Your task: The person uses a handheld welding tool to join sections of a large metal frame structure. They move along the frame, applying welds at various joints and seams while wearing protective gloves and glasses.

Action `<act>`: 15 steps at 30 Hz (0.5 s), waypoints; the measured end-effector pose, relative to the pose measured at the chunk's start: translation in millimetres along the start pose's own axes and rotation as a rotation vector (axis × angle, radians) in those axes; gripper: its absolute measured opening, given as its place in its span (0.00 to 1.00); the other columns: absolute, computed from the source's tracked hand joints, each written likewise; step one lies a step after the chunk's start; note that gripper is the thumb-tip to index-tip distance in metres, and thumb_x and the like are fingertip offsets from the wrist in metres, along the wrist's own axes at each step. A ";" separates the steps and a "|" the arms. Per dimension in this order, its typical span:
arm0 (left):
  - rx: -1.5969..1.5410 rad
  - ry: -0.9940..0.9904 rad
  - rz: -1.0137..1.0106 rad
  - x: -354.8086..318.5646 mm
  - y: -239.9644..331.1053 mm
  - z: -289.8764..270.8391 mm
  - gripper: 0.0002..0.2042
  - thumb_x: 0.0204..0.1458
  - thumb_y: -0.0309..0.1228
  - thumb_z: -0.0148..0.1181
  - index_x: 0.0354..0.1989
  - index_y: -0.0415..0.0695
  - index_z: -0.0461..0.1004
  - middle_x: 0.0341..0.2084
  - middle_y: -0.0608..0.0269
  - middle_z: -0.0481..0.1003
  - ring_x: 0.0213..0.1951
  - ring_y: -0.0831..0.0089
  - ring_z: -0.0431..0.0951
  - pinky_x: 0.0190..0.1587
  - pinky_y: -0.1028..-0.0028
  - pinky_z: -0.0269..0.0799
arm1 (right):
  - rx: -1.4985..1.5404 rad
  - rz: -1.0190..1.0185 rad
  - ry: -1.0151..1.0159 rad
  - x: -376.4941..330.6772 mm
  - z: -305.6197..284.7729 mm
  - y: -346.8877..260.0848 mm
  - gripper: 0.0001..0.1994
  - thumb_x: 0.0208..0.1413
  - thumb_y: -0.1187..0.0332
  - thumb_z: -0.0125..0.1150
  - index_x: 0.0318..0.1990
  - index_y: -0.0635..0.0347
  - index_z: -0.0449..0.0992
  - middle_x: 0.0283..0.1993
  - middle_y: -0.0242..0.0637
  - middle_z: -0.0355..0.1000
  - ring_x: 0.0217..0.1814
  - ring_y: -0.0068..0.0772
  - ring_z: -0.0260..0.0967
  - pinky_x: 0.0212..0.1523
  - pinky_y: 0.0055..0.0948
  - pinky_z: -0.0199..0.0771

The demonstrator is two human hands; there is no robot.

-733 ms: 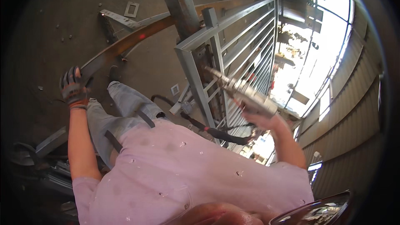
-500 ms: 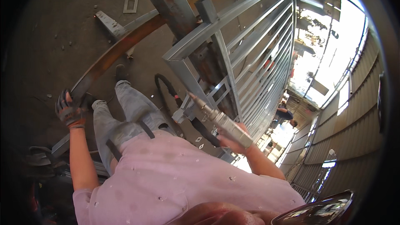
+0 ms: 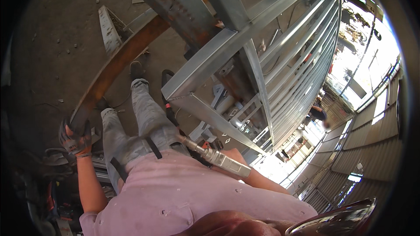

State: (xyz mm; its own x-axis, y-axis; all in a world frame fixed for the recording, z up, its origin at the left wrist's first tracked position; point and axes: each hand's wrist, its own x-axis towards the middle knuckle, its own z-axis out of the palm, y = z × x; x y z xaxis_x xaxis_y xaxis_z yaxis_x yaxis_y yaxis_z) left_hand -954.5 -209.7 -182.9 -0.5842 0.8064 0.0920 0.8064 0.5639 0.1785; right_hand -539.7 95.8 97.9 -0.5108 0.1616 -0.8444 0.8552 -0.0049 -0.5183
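My left hand [image 3: 76, 139], in a dark work glove, is closed round the near end of a long curved, rust-brown metal strip [image 3: 109, 67]. That strip runs away and to the right, passing behind a thick steel beam. In my bare right hand [image 3: 236, 154] is a silver welding gun [image 3: 224, 161], held close to my body. Its narrow nozzle points left and clear of the metalwork; the gun's body partly covers my fingers. Just beyond the gun stands a barred steel frame [image 3: 199, 65] of square tube, its corner nearest me.
The thick steel beam [image 3: 170, 6] slants above the frame's corner. A flat metal piece [image 3: 109, 30] lies on the floor at the far left. Tools and offcuts [image 3: 203, 133] lie below the frame. Another person [image 3: 317, 112] is farther off at the right, near a corrugated wall [image 3: 363, 161].
My right hand has drawn the welding gun down and left, away from the frame toward my body. The frame appears larger and nearer. My left hand stays on the strip's end, slightly lower in view.
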 end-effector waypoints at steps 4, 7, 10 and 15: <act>0.010 -0.011 0.024 9.1 2.8 -2.9 0.40 0.51 0.48 0.79 0.66 0.43 0.63 0.57 0.43 0.76 0.54 0.39 0.79 0.54 0.45 0.77 | 0.215 0.053 -0.044 15.0 6.9 5.5 0.15 0.56 0.65 0.69 0.49 0.61 0.82 0.40 0.45 0.82 0.41 0.49 0.82 0.43 0.36 0.80; 0.054 -0.068 -0.033 -9.4 -7.0 1.8 0.40 0.50 0.50 0.79 0.64 0.41 0.65 0.57 0.41 0.77 0.55 0.39 0.79 0.57 0.45 0.75 | 0.274 -0.020 -0.036 30.4 8.0 2.8 0.16 0.56 0.65 0.69 0.50 0.61 0.82 0.41 0.45 0.82 0.41 0.49 0.82 0.43 0.36 0.80; 0.060 -0.100 -0.040 -5.4 -3.0 -2.1 0.41 0.50 0.51 0.79 0.66 0.43 0.64 0.58 0.43 0.77 0.56 0.39 0.79 0.58 0.45 0.75 | 0.245 -0.056 -0.022 43.7 14.2 -2.5 0.15 0.57 0.65 0.69 0.50 0.59 0.82 0.40 0.45 0.82 0.41 0.49 0.82 0.43 0.37 0.80; 0.051 -0.147 -0.050 -5.7 -4.6 -5.2 0.43 0.50 0.54 0.78 0.67 0.43 0.62 0.58 0.42 0.77 0.56 0.39 0.78 0.58 0.45 0.74 | 0.220 -0.106 0.016 64.1 27.7 -12.5 0.14 0.57 0.65 0.69 0.50 0.57 0.82 0.39 0.45 0.81 0.40 0.50 0.81 0.42 0.38 0.80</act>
State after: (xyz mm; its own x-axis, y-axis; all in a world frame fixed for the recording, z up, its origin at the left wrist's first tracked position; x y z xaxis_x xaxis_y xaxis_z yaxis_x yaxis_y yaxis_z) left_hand -955.3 -217.9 -179.2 -0.6072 0.7922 -0.0613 0.7822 0.6095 0.1294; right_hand -585.6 78.9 46.6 -0.5937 0.1883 -0.7823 0.7562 -0.2016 -0.6224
